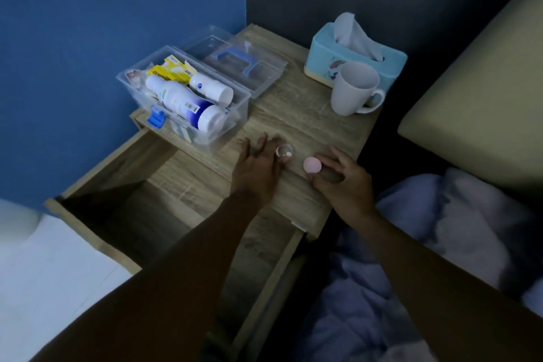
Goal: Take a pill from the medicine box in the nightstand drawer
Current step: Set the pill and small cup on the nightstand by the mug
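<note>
A clear plastic medicine box (188,97) stands open on the nightstand top (308,120), holding white bottles and yellow packets. Its clear lid (235,63) with a blue handle lies behind it. My left hand (255,169) rests on the nightstand's front part, thumb and fingers around a small clear pill container (284,151) with a white pill inside. To its right, my right hand (342,182) holds a small pink round cap (312,165) at its fingertips. The nightstand drawer (141,206) below stands pulled out, dark inside.
A white mug (354,88) and a light blue tissue box (352,54) stand at the nightstand's back right. A bed with crumpled bluish bedding (426,244) lies to the right. A blue wall is behind on the left.
</note>
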`<state>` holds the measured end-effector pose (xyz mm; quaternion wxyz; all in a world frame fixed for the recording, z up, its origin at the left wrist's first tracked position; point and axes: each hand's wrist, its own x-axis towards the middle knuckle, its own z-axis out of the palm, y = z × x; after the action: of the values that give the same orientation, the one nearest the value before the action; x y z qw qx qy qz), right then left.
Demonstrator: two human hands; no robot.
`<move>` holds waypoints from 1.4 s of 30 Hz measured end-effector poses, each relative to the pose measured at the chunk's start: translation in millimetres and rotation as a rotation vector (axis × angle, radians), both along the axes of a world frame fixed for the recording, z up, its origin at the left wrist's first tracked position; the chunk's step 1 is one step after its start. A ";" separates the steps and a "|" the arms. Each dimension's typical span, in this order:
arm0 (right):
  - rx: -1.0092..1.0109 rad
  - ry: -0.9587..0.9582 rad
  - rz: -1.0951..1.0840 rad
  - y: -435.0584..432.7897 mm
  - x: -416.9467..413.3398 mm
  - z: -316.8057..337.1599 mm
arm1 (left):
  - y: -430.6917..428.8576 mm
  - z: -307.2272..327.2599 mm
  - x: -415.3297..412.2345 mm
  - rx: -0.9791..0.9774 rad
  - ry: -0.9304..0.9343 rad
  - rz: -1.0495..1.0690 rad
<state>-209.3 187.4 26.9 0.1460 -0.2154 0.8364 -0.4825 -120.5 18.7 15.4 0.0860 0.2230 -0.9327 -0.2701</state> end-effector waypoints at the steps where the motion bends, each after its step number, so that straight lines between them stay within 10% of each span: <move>1: -0.004 -0.033 0.007 0.7 -2.9 -2.0 | 0.5 -0.9 -0.4 -0.018 -0.012 0.001; 10: -0.030 -0.139 0.022 3.2 -12.1 -5.4 | -1.7 13.4 16.3 0.103 0.003 -0.041; 19: -0.131 -0.299 -0.143 -7.5 -13.4 9.1 | 2.7 16.0 58.4 -0.189 -0.201 -0.083; 29: 0.043 0.466 -0.039 -28.5 -58.6 68.0 | 7.7 21.1 56.3 -0.259 -0.320 -0.106; 42: 0.539 0.361 -0.107 -72.0 -136.8 81.4 | 9.7 8.9 56.3 -0.294 -0.292 -0.092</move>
<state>-346.1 115.4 108.3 0.0216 -0.2066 0.9565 -0.2049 -64.2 28.4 24.4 -0.0307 0.2020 -0.9738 -0.0998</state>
